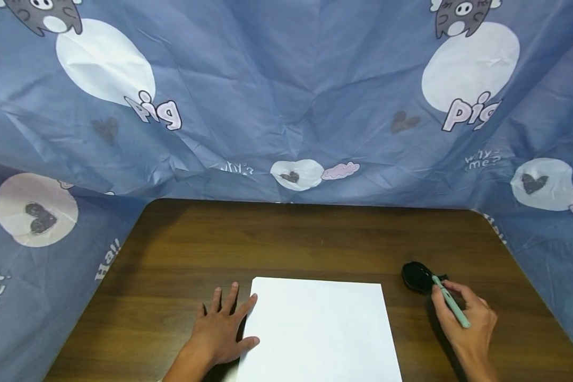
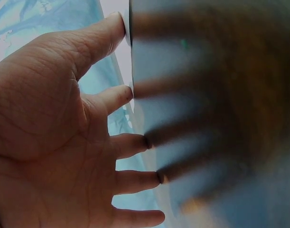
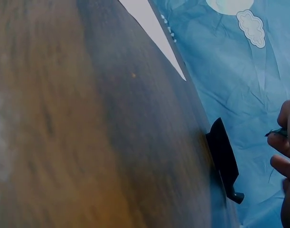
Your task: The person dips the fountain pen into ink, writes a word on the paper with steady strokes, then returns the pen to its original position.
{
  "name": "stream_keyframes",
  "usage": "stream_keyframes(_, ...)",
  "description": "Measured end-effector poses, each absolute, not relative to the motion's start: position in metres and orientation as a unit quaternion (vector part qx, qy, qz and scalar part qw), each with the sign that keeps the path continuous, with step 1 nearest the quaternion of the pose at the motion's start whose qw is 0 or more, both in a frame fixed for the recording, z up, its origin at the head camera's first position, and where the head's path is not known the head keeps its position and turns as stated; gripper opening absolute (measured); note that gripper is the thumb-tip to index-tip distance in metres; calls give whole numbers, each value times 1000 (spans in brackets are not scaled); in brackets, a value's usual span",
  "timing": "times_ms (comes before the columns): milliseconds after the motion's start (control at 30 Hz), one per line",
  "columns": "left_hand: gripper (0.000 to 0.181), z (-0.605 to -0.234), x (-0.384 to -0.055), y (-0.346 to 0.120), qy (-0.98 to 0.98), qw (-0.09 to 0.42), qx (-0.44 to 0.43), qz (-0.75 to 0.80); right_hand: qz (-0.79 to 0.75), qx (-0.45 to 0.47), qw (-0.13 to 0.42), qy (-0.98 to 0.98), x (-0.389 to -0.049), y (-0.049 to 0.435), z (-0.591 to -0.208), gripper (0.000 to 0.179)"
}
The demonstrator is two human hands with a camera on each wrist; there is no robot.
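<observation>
A blank white sheet of paper (image 1: 320,329) lies on the wooden table. My left hand (image 1: 219,334) rests at its left edge, fingers spread, with thumb and index fingertips at the paper. The palm (image 2: 45,123) shows in the left wrist view. My right hand (image 1: 472,318) pinches a pale green pen (image 1: 452,302), whose front end overlaps a small black dish-like object (image 1: 416,277) in the head view. From the right wrist, the pen's dark tip (image 3: 273,133) appears raised above and apart from that black object (image 3: 224,154).
The brown wooden table (image 1: 296,239) has rounded far corners. A blue cloth (image 1: 286,106) printed with pigs, hearts and lettering hangs behind it and continues along both sides.
</observation>
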State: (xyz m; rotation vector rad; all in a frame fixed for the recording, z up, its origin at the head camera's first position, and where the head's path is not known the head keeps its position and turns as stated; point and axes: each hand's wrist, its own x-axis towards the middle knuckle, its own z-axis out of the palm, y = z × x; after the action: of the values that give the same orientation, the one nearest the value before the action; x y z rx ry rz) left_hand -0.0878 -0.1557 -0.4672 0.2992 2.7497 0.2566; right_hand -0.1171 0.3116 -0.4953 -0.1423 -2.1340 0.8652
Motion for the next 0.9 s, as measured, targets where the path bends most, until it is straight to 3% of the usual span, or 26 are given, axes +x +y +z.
stream_keyframes(200,85,-467,-90,-154,973,186,104,85,353,-69,385,-850,-119,309,-494,10)
stream_keyframes(500,85,-469,-91,-153,973,195,101,77,343,-141,298,-880,-120,307,-494,12)
stream_keyframes(900,84,-465,-91,-149,974,190,95,79,332,-122,256,-900,-126,308,-495,17)
